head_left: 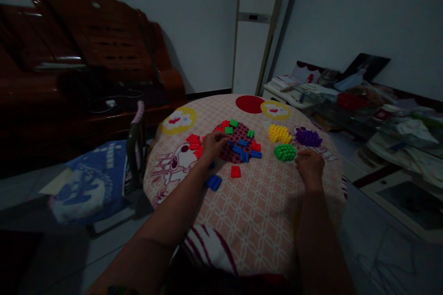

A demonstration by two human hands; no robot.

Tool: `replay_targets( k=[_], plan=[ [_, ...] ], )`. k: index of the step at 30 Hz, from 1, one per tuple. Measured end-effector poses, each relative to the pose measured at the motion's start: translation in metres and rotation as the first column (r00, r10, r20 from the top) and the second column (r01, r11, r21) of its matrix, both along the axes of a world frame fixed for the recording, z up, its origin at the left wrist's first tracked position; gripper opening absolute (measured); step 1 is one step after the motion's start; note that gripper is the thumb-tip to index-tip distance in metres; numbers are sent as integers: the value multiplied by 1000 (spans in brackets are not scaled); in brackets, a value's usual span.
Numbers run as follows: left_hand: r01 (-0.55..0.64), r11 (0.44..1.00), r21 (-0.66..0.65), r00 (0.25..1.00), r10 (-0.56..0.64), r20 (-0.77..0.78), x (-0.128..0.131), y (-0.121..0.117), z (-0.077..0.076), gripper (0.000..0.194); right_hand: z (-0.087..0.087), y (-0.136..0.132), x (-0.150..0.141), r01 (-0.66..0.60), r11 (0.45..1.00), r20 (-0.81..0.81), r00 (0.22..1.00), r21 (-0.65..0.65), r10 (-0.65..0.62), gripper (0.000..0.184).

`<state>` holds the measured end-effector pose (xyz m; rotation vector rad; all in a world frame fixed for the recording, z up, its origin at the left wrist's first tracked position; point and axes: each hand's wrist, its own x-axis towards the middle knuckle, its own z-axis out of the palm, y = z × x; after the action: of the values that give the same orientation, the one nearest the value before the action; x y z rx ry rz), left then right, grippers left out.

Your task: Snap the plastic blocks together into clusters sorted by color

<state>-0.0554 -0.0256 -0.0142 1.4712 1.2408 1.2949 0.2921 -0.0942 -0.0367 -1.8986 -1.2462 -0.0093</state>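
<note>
My left hand (214,144) is at the left side of a dark red patterned patch (235,139), its fingers drawn together; whatever they hold, if anything, is too small to make out. Around it lie red plastic building blocks (194,140), green blocks (234,123) and blue blocks (242,152). Closer to me are a single red block (236,172) and a blue block (213,182). My right hand (310,164) is closed beside a knobbly green cluster (285,152), with its finger contents hidden. Behind it sit a yellow cluster (279,133) and a purple cluster (308,138).
A patterned cloth covers the round table (256,212). On the left stand a chair (136,147) with a blue cloth (97,184) and a wooden bench (100,41). To the right, a cluttered low cabinet (391,152) holds papers and bags. A tall white appliance (254,41) stands behind.
</note>
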Motion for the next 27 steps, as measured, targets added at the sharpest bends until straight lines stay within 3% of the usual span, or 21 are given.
replay_targets(
  k=[2, 4, 8, 11, 13, 18, 22, 25, 27],
  plan=[
    [-111, 993, 45, 985, 116, -126, -6, 12, 0, 19, 0, 1, 1, 50, 999, -30, 998, 21, -50, 24],
    [-132, 983, 127, 941, 165, -296, -7, 25, 1, 22, 0, 0, 0, 75, 997, -47, 996, 36, -74, 23],
    [1, 970, 241, 780, 150, -608, 6, 52, 4, 37, 2, 0, -7, 68, 996, -43, 997, 56, -66, 23],
    [63, 981, 186, 634, 104, -766, 17, 66, 1, 42, 2, 0, -11, 64, 996, -55, 997, 62, -61, 24],
    [64, 986, 152, 586, 86, -805, 22, 73, -3, 39, 2, 1, -12, 69, 995, -84, 994, 75, -62, 25],
    [40, 989, 139, 577, 91, -812, 22, 80, -5, 28, 4, 0, -13, 121, 984, -154, 983, 132, -101, 27],
    [-8, 990, 144, 597, 120, -793, 15, 83, 8, 30, 4, -1, -13, 140, 968, -191, 977, 210, -100, 27],
    [-32, 986, 165, 637, 147, -757, 15, 77, 21, 31, 7, 0, -17, 128, 952, -255, 965, 279, -56, 26],
    [2, 986, 164, 723, 112, -682, 25, 66, 27, 31, 11, -1, -22, 102, 942, -310, 951, 320, 2, 25]
  ],
)
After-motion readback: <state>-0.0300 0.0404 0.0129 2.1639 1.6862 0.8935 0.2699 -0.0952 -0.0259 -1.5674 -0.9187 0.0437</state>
